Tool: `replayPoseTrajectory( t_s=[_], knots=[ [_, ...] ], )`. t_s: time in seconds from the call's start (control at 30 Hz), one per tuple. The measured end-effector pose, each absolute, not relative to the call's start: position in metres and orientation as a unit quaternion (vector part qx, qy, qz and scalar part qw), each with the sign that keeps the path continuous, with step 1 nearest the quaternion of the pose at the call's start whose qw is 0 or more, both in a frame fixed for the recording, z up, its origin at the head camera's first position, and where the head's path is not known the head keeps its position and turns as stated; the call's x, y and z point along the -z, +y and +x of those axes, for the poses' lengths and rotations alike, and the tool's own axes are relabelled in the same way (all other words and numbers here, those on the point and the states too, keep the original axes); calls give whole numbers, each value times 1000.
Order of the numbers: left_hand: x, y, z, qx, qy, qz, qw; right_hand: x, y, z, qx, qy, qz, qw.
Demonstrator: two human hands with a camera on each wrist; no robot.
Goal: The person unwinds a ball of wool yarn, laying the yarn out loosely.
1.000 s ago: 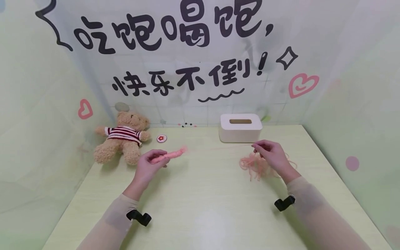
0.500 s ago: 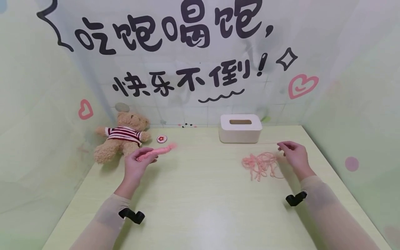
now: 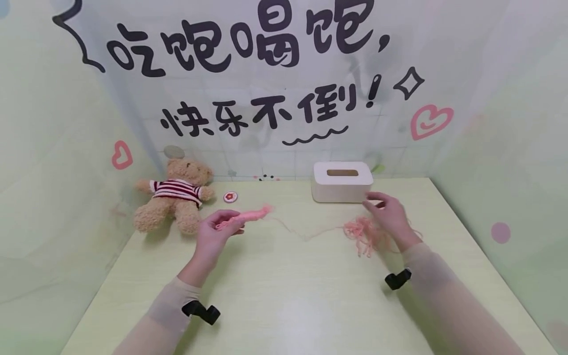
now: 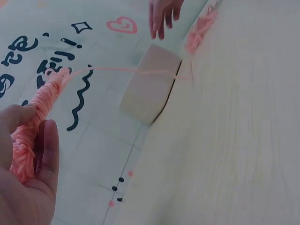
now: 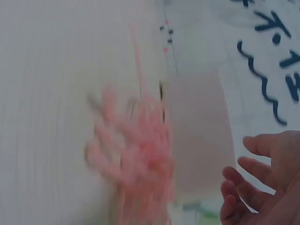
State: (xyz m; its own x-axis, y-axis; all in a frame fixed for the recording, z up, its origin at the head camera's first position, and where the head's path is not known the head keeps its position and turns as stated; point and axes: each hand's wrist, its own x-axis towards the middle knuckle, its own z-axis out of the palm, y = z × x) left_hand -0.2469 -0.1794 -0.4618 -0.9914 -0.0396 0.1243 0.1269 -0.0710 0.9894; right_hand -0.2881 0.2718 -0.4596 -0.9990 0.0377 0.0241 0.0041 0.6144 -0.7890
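Observation:
My left hand (image 3: 217, 236) grips a bundle of pink yarn (image 3: 250, 216), wound tightly into a stick shape. In the left wrist view the thumb and fingers curl round the wound yarn (image 4: 43, 103), and loops poke out of its far end. From that end a slack strand (image 3: 306, 239) dips and runs right to a loose tangle of pink yarn (image 3: 361, 231) on the table. My right hand (image 3: 390, 217) hovers over this tangle, fingers spread and loosely bent with nothing between them, as the right wrist view shows the hand (image 5: 262, 183) beside the blurred yarn (image 5: 145, 159).
A white tissue box (image 3: 341, 190) stands at the back of the table (image 3: 284, 286), just behind the right hand. At the back left, a teddy bear (image 3: 175, 192) in a striped shirt leans near a small round flower badge (image 3: 230, 197). Printed sheets form walls around the table.
The right hand pulled the strand out to the right, then let go and came back left over the tangle. The strand has gone slack. The left hand went left, then back right.

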Motion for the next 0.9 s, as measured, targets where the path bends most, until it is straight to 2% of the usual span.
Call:
replayPoseTrajectory(
  t_s=[0.07, 0.17, 0.27, 0.33, 0.47, 0.57, 0.73, 0.9],
  knots=[
    [457, -167, -244, 727, -684, -47, 42, 453, 240, -279, -463, -884, 57, -21],
    [449, -150, -238, 715, -695, -69, 24, 442, 191, -263, -541, -820, 151, -111],
    [445, -139, -235, 698, -711, -78, 21, 435, 154, -249, -603, -758, 171, -181],
    [444, -137, -234, 687, -722, -76, 26, 431, 142, -243, -622, -742, 157, -195],
    [447, -138, -234, 667, -742, -60, 42, 428, 139, -238, -604, -769, 132, -164],
    [449, -142, -234, 659, -749, -59, 39, 426, 145, -237, -568, -803, 139, -113],
    [454, -150, -237, 652, -754, -74, 33, 423, 164, -241, -524, -841, 134, -31],
    [458, -162, -241, 658, -748, -70, 35, 424, 193, -252, -519, -850, 93, 20]
  ],
)
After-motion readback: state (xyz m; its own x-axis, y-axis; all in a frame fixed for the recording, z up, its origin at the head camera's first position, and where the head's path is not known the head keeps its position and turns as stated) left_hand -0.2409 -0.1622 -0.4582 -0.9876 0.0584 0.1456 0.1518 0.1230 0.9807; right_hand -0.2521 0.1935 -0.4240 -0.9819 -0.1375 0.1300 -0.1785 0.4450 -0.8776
